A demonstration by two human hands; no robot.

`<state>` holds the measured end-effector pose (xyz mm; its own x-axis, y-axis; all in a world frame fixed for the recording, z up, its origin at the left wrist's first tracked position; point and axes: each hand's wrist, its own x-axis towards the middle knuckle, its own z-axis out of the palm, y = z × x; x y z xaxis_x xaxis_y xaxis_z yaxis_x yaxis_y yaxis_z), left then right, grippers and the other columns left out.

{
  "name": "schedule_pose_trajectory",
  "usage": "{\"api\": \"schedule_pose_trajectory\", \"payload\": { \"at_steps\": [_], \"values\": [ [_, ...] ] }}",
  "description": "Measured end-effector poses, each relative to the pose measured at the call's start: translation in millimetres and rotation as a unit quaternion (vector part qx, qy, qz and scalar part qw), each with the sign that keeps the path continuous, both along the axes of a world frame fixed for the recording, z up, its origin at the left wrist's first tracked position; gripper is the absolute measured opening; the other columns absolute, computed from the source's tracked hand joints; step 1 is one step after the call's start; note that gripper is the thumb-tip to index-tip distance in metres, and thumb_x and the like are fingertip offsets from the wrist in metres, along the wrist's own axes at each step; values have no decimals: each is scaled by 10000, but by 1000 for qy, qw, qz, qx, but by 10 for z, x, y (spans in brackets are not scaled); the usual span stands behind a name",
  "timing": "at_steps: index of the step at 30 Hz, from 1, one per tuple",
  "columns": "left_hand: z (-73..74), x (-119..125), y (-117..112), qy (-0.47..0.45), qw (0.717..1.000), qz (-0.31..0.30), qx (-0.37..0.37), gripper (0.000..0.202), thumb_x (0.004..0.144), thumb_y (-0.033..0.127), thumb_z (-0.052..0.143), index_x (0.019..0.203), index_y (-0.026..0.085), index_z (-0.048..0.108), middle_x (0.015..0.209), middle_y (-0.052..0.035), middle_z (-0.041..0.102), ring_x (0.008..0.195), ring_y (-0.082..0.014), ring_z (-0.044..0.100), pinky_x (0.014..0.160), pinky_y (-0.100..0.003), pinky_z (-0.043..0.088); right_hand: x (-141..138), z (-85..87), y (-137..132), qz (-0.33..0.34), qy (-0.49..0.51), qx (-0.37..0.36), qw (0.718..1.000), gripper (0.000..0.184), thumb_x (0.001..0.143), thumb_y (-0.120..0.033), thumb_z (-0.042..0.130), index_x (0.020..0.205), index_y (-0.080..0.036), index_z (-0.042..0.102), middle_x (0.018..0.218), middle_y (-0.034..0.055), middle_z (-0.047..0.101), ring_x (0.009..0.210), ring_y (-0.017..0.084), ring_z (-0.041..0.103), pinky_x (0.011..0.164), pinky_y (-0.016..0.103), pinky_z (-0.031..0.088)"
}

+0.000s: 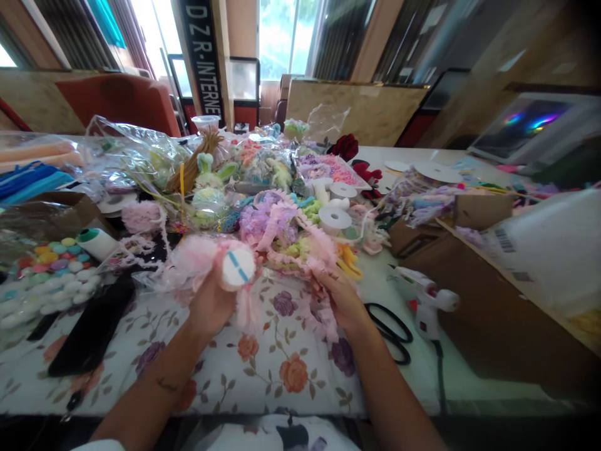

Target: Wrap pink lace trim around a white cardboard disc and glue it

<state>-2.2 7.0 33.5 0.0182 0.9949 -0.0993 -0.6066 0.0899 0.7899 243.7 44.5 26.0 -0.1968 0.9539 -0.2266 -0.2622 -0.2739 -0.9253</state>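
Note:
My left hand (213, 297) is closed around a round piece with a white flat end (238, 269) crossed by a blue strip; its exact kind I cannot make out. Fluffy pink material (195, 254) surrounds that piece, and a pale pink tail (248, 307) hangs below it. On the other side, my right hand (335, 291) pinches a pink ruffled trim (323, 247). The trim runs up to a heap of lilac and pink ruffles (270, 219), and a loose length dangles under my fingers. Both hands are above a flowered cloth (263, 376).
To the right lie black-handled scissors (389, 332), a white glue gun (425, 300) and a cardboard box (488, 313). On the left are a black phone (91, 326), colored pompoms (59, 257) and a thread spool (96, 243). White ribbon spools (335, 218) and wrapped craft materials crowd the back.

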Motion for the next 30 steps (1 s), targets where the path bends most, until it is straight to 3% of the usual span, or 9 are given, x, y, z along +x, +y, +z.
{"api": "schedule_pose_trajectory", "payload": {
  "at_steps": [3,6,9,12,19,24,30],
  "values": [
    [3,18,70,-113,990,23,-82,433,959,369,421,1326,164,522,1068,-102,728,1002,-238,682,894,-384,544,-16,7,-1,-1,-4,-14,1000,412,615,-491,798,755,-131,653,527,-55,470,439,58,351,422,202,287],
    [-41,73,91,-221,966,-12,-136,407,986,260,361,1365,185,490,1033,-75,748,945,-192,706,898,-346,538,-33,9,-8,1,-1,-15,1000,404,614,-492,798,739,-141,642,522,-53,477,438,64,368,423,209,278],
    [-57,153,51,-256,953,-78,-139,381,995,258,342,1297,174,558,1018,-80,753,949,-188,709,882,-320,538,-69,-1,-30,16,17,-8,1000,383,614,-437,810,593,-166,541,473,-62,438,421,63,354,415,212,270],
    [-62,224,8,-260,949,-96,-150,333,991,226,357,1175,143,622,981,-79,757,921,-176,712,859,-302,544,-142,-16,-78,47,50,-10,998,447,614,-400,810,515,-183,432,422,-79,369,387,50,294,388,208,234],
    [-174,259,-46,-204,955,-119,-180,149,862,173,588,991,121,642,914,-64,737,816,-163,700,753,-277,568,-304,-31,-194,46,74,-36,996,433,559,-340,839,603,-196,434,445,-96,398,383,51,316,370,190,244],
    [-229,268,-90,-81,982,-123,-116,283,641,74,778,892,127,659,805,-29,714,707,-123,668,674,-196,540,-319,-47,-197,53,70,-29,996,371,599,-324,809,646,-199,463,474,-88,436,377,56,328,363,201,248],
    [-217,218,-68,30,989,-136,-41,250,595,182,851,787,114,705,747,-55,704,683,-129,646,672,-214,517,-303,-47,-202,56,65,-11,996,371,613,-321,797,642,-194,449,470,-94,395,387,46,304,379,191,205]
  ]
}}
